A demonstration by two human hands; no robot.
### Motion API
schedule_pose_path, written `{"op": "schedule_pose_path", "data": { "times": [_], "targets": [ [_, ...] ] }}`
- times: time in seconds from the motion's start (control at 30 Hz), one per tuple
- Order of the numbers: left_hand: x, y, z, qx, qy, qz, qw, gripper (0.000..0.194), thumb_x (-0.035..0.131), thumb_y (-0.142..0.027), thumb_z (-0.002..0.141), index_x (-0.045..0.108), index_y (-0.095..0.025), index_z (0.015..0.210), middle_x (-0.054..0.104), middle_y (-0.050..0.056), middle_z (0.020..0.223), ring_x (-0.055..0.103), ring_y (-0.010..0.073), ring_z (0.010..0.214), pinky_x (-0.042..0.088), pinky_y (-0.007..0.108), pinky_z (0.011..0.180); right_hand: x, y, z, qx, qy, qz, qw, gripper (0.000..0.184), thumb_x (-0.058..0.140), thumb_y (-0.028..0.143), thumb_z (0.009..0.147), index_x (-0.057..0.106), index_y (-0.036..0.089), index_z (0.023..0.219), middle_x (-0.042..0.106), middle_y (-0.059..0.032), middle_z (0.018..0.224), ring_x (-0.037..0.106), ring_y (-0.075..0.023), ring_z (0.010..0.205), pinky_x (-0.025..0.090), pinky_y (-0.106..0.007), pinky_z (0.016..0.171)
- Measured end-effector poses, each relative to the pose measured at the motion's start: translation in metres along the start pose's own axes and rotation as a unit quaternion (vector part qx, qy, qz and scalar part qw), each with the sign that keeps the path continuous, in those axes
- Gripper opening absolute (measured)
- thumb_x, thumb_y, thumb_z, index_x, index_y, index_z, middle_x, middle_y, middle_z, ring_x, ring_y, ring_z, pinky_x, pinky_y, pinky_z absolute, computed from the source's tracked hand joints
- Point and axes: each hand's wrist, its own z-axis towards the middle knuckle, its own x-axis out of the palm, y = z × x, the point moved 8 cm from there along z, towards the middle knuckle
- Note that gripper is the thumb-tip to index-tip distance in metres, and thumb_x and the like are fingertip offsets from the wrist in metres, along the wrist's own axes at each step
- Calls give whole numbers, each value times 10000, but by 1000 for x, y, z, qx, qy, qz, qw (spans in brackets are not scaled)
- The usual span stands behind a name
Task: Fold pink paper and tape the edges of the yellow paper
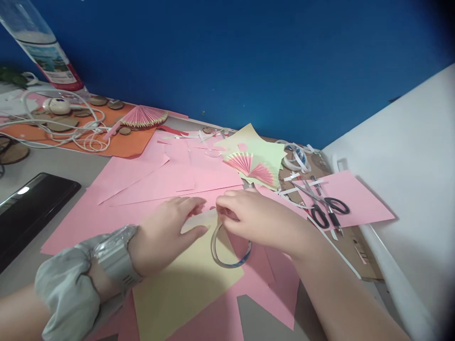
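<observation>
A sheet of pale yellow paper [177, 296] lies on top of pink sheets in front of me. My left hand [167, 232] is over its upper left part, fingers curved and thumb held apart from them. My right hand [261, 215] is closed on a roll of tape [244, 259], a thin clear ring with some blue inside, which hangs over the paper's right edge. The fingertips of my right hand are partly hidden. A grey watch [119, 258] and a grey-green scrunchie [69, 289] are on my left wrist.
Scissors [322, 213] and a pen [333, 220] lie on pink paper at right. Behind stand folded pink fans [249, 166] on pale green paper. At left are a black phone-like object [39, 208], tangled white cables [88, 135] and a tilted bottle [53, 61]. A blue wall [213, 61] closes the back.
</observation>
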Motion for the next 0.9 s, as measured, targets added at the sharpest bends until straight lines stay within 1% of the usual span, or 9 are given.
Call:
{"op": "schedule_pose_path", "data": {
  "times": [0.07,0.1,0.17,0.27,0.33,0.43,0.6,0.73,0.9],
  "targets": [
    [3,-2,3,-3,40,-16,999,195,530,-348,829,612,-194,915,648,1,839,581,172,746,426,284,674,-2,3,-2,-6,-3,7,1000,109,432,124,756,441,192,671,574,37,688,465,-108,670,251,-242,573],
    [4,-3,3,-1,55,-21,998,186,512,-349,840,609,-193,814,627,-16,750,558,152,671,402,266,617,-3,4,-3,-6,-2,9,1000,106,432,135,759,438,192,671,567,36,681,456,-107,665,242,-242,560],
    [6,-3,4,3,64,-36,997,245,470,-352,867,594,-188,734,580,-33,653,507,129,591,358,248,555,-3,4,-3,-1,7,10,1000,109,430,148,761,426,191,662,541,35,652,424,-102,629,221,-244,533],
    [7,-2,6,14,42,-67,997,272,431,-364,894,625,-189,816,609,-26,702,512,128,622,365,243,579,-4,3,-3,7,15,4,1000,137,418,164,769,399,186,635,491,36,604,378,-97,583,198,-251,508],
    [7,-2,7,26,24,-74,997,266,439,-362,894,636,-188,855,628,-18,741,522,131,651,376,245,607,-6,1,-2,9,10,0,1000,150,408,169,774,385,184,627,471,36,592,372,-97,579,197,-252,504],
    [8,-2,9,34,6,-64,997,274,446,-364,893,630,-182,802,609,-20,699,502,124,621,367,246,595,-6,0,-1,15,10,-4,1000,154,409,181,771,366,184,624,447,35,579,362,-99,569,192,-253,494],
    [12,-3,10,45,15,-41,998,295,441,-358,901,601,-178,731,560,-27,630,476,117,591,346,246,585,-2,-4,-1,27,32,-14,999,168,412,188,765,349,180,609,428,27,559,338,-101,547,178,-269,486],
    [11,-4,10,48,13,-36,998,278,462,-334,896,584,-173,705,549,-30,615,484,116,602,343,239,596,-2,-5,-2,14,20,-17,1000,176,405,201,778,354,182,611,430,27,555,328,-105,560,178,-270,493],
    [10,-5,11,55,16,-22,998,299,439,-343,909,610,-175,731,557,-27,618,490,116,596,352,242,595,-2,-8,-1,32,18,-16,999,189,407,208,771,337,183,597,399,27,539,320,-106,553,166,-272,486]
  ]
}}
